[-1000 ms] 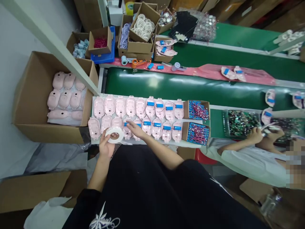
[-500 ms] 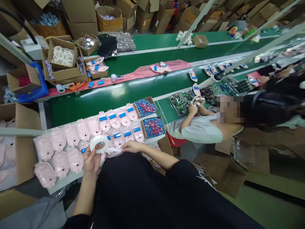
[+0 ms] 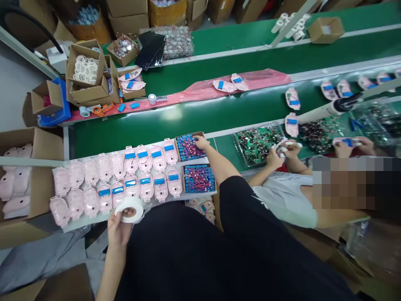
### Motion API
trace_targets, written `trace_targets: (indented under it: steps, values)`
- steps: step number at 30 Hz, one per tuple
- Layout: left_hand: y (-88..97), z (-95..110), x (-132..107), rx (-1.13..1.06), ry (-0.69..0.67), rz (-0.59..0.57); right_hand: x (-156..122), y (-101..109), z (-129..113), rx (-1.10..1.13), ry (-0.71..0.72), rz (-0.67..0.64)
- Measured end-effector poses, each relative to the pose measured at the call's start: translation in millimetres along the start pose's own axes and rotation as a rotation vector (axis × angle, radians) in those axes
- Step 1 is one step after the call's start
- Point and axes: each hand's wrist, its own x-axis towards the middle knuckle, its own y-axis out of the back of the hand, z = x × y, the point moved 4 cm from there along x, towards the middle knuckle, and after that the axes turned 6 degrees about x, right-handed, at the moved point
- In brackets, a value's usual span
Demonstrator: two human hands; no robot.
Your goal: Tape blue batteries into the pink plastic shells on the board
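Head view: I have a white tape roll (image 3: 129, 210) held firmly in my left hand (image 3: 117, 234), fingers curled around its edge, just below the pale-pink plastic housings (image 3: 90, 200) lined up on a white sheet (image 3: 75, 227). My right hand (image 3: 200, 143) touches blue wired batteries (image 3: 184, 147) in an open cardboard tray (image 3: 189, 134); I cannot tell whether it has hold of one.

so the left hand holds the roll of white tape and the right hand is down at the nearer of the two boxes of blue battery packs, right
Not quite: the head view shows the right hand at the farther box of blue battery packs, not the nearer box. The left hand does hold the roll of white tape.
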Motion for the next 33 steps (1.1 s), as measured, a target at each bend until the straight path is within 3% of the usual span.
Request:
trace_targets:
  steps: [4, 7, 11, 15, 18, 22, 25, 28, 31, 33]
  values:
    - [-13.2, 0, 3, 0.011, -0.003, -0.035, -21, 21, 7, 0.443, 0.057, 0.262]
    - [-30.1, 2, 7, 0.048, -0.012, -0.091, -62, 32, 10, 0.842, 0.147, 0.270]
    - [-55.8, -5, 12, 0.169, -0.005, -0.127, -158, 5, -19, 1.056, 0.268, -0.049]
    - [-68.8, -11, 15, 0.377, -0.037, -0.147, -263, -35, -78, 0.886, 0.492, -0.433]
    - [-70.9, -9, 14, 0.497, -0.065, -0.196, -304, -46, -118, 0.705, 0.671, -0.628]
    - [-62.4, 2, 11, 0.567, -0.087, -0.235, -312, -61, -145, 0.592, 0.757, -0.816]
    - [-45.5, 5, 13, 0.569, -0.076, -0.234, -313, -89, -151, 0.635, 0.700, -0.838]
    - [-23.1, 4, 20, 0.484, -0.081, -0.170, -329, -134, -157, 0.831, 0.554, -0.737]
    - [2.1, 7, 30, 0.302, -0.160, -0.046, -346, -184, -168, 1.120, 0.345, -0.500]
    - [19.7, 8, 38, 0.171, -0.155, -0.031, -342, -209, -181, 1.238, 0.263, -0.382]
